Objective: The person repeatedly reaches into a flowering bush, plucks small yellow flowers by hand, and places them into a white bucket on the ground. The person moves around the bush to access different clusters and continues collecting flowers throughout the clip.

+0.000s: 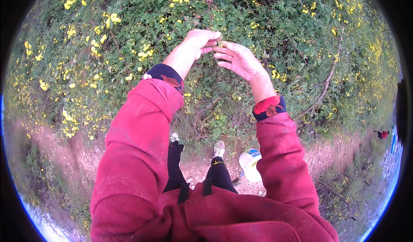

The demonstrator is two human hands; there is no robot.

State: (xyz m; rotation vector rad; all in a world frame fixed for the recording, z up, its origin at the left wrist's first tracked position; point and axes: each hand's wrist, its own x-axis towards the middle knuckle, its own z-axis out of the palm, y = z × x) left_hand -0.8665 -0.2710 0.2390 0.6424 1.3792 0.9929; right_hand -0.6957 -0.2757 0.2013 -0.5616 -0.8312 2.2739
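My left hand [199, 43] reaches into a leafy shrub [187, 19] dotted with yellow blossoms. Its thumb and fingers pinch a small yellow-green sprig [220, 43]. From the other side, my right hand [239, 60] meets it, thumb and forefinger at the same sprig and the other fingers spread loosely. The fingertips of both hands almost touch. Whether the right fingertips grip the sprig or only touch it is too small to tell.
A white bucket [250, 168] with blue and yellow marks stands on the stony dirt path [196, 170], beside my right shoe [219, 149]. A bare woody branch [326, 80] arches through the shrub at right. Far right, a person in red [383, 134] is on the path.
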